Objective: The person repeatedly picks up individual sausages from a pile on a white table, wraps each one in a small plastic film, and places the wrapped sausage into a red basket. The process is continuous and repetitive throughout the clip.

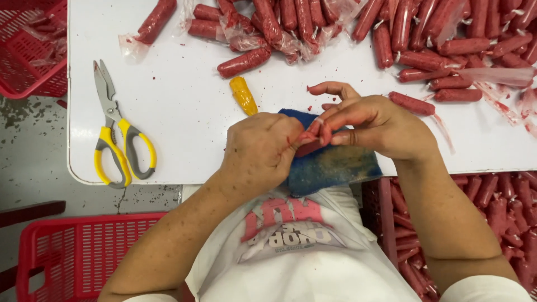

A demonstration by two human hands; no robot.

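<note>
My left hand (258, 150) and my right hand (373, 122) meet over a blue cloth (334, 166) at the near edge of the white table (184, 112). Between their fingertips they pinch a small red sausage (306, 146), mostly hidden by my fingers. A thin pale string or casing end shows at my right fingertips. A yellow sausage-shaped piece (243, 95) lies just beyond my left hand. One loose red sausage (411, 103) lies beside my right hand.
Yellow-handled scissors (114, 134) lie on the table's left part. A large pile of red sausages (447, 39) with clear casing scraps fills the far right. Red baskets stand at top left (31, 50), bottom left (78, 251), and one holding sausages at right (503, 223).
</note>
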